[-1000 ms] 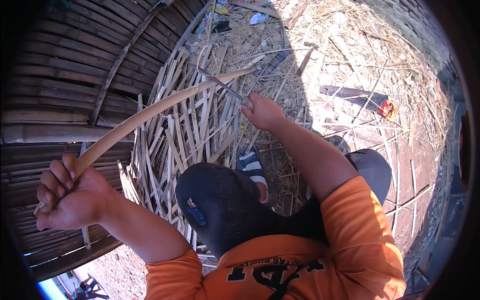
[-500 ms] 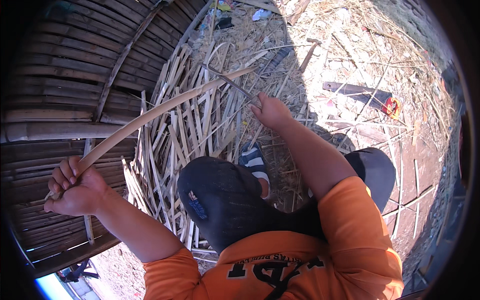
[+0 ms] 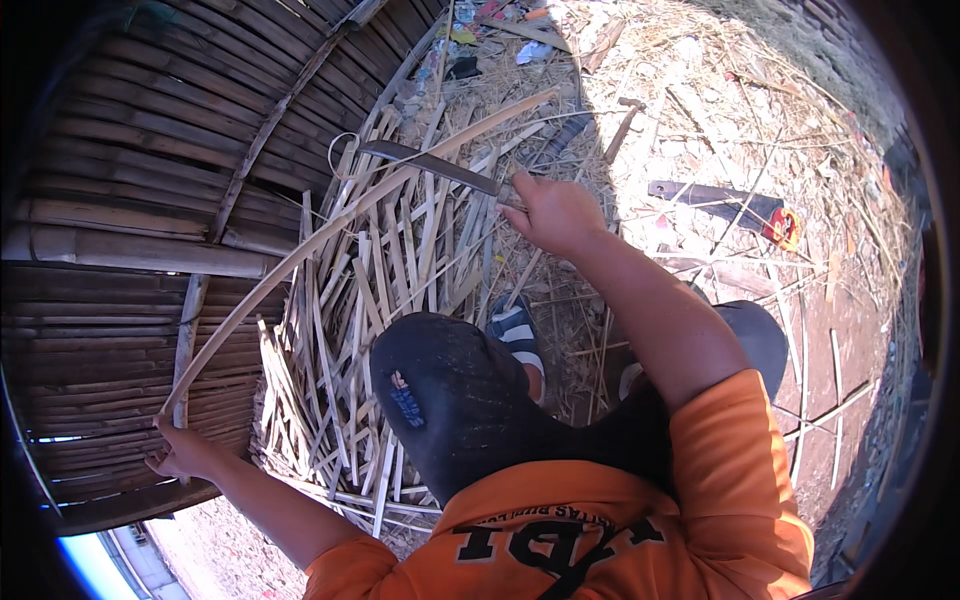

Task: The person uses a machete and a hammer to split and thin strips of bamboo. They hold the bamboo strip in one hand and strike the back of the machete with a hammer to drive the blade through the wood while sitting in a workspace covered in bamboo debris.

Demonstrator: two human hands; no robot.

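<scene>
A long, pale bamboo strip point(image 3: 318, 238) runs slantwise from the lower left to the upper middle. My left hand point(image 3: 185, 450) pinches its near end, thumb and fingers closed at the tip. My right hand point(image 3: 560, 213) is wrapped around the handle of a long-bladed knife point(image 3: 440, 167), and the handle itself is mostly hidden. The blade lies across the strip toward its far part, touching or just over it; I cannot tell which. A thin curled shaving point(image 3: 340, 160) stands out by the blade's tip.
Many split bamboo strips point(image 3: 390, 270) lie heaped left of my legs. A bamboo slat wall point(image 3: 120, 200) rises at the left. On the straw-littered ground to the right are a handsaw point(image 3: 725, 203) with an orange handle and a wooden-handled tool point(image 3: 622, 135). My knees are bent below.
My left hand has moved down toward me with the strip's end. The knife has shifted left and its blade shows broader. The curled shaving by its tip has come into view.
</scene>
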